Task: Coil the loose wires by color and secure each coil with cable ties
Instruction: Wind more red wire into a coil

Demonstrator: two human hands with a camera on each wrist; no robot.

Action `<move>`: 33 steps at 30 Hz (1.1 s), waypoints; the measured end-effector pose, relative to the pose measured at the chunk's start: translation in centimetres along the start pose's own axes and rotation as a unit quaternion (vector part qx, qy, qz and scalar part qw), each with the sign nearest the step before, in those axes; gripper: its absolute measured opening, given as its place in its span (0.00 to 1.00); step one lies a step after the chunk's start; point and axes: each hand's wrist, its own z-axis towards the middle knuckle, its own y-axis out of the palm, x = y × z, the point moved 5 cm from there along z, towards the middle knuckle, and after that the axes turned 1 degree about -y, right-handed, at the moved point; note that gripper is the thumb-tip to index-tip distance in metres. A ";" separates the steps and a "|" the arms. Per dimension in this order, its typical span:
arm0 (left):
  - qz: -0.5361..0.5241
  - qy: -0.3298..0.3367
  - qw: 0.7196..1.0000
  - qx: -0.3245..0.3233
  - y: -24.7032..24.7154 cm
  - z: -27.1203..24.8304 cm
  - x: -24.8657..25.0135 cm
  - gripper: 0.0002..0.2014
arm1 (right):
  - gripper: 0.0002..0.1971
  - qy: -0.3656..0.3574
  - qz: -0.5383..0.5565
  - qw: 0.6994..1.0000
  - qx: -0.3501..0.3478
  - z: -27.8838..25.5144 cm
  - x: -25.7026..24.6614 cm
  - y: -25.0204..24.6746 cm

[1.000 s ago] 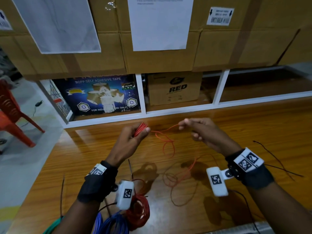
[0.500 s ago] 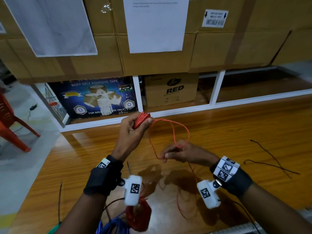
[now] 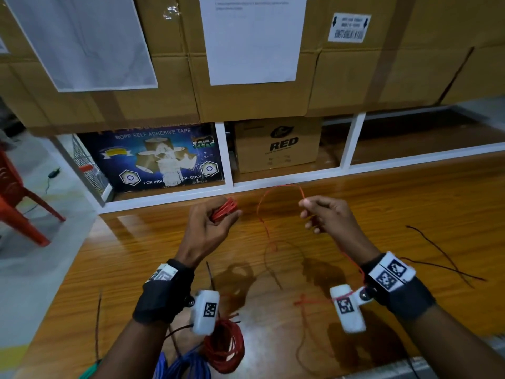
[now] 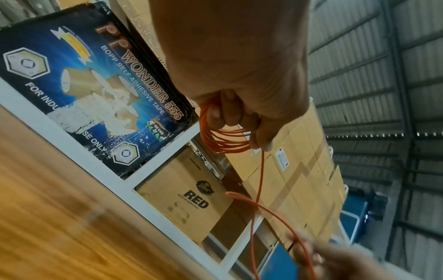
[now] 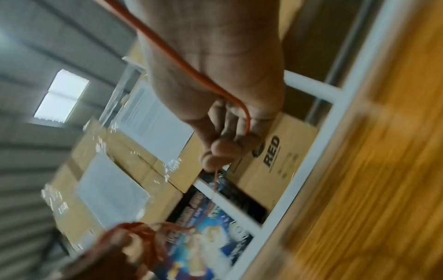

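Head view: a small bunch of thin red wire loops (image 3: 224, 209) is gripped in the left hand (image 3: 210, 228), with the fingers curled tight around it. The loose red wire strand (image 3: 278, 188) is pinched between thumb and finger of the right hand (image 3: 325, 217), at 3 o'clock from the bunch. An arch is made by the strand between the two hands, and the rest is hung down over the shiny brown wooden table (image 3: 382, 209). A finished round red wire coil (image 3: 224, 344) is seen at 6 o'clock, on the table near the left wrist. A blue wire bundle (image 3: 185, 365) lies just beside it.

Left wrist view: the red loops (image 4: 225, 138) are held by curled fingers (image 4: 261, 132), and one strand is dropped down from them.

Right wrist view: the strand (image 5: 199, 75) is run across the palm and clamped at the fingertips (image 5: 225, 147). The picture is blurred.
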 end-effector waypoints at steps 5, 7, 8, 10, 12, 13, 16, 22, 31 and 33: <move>-0.149 -0.068 0.984 0.062 -1.3 0.5 0.2 0.12 | 0.11 0.002 -0.262 0.950 -0.168 1.1 3.9 1.1; -0.179 -0.061 0.977 0.097 -1.9 0.9 0.4 0.14 | 0.12 0.021 -0.287 0.910 -0.299 0.0 5.1 2.9; -0.175 -0.057 0.976 0.114 -2.3 1.2 0.3 0.13 | 0.13 0.029 -0.280 0.896 -0.344 -0.5 5.3 3.7; -0.132 -0.053 0.977 0.158 -3.3 1.9 -0.4 0.11 | 0.17 0.049 -0.207 0.893 -0.397 -1.4 5.2 4.5; -0.071 -0.059 0.975 0.201 -4.3 2.1 -1.3 0.09 | 0.14 0.097 -0.038 0.893 -0.437 -1.7 4.7 4.5; -0.052 -0.065 0.973 0.214 -4.8 2.0 -1.8 0.09 | 0.11 0.127 0.066 0.884 -0.444 -1.5 4.4 4.1; -0.031 -0.086 0.967 0.237 -5.8 1.4 -3.0 0.08 | 0.12 0.185 0.237 0.894 -0.332 0.8 4.0 1.7; -0.022 -0.086 0.968 0.233 -5.9 1.1 -2.6 0.05 | 0.16 0.210 -0.149 0.959 -0.122 3.7 7.1 -4.8; -0.102 -0.040 0.983 0.151 -3.9 2.6 2.4 0.04 | 0.18 -0.138 -0.296 0.941 0.091 1.7 -2.6 -1.0; -0.127 -0.040 0.981 0.138 -2.7 2.9 3.7 0.05 | 0.25 -0.240 -0.318 0.917 0.021 -0.1 -4.7 3.1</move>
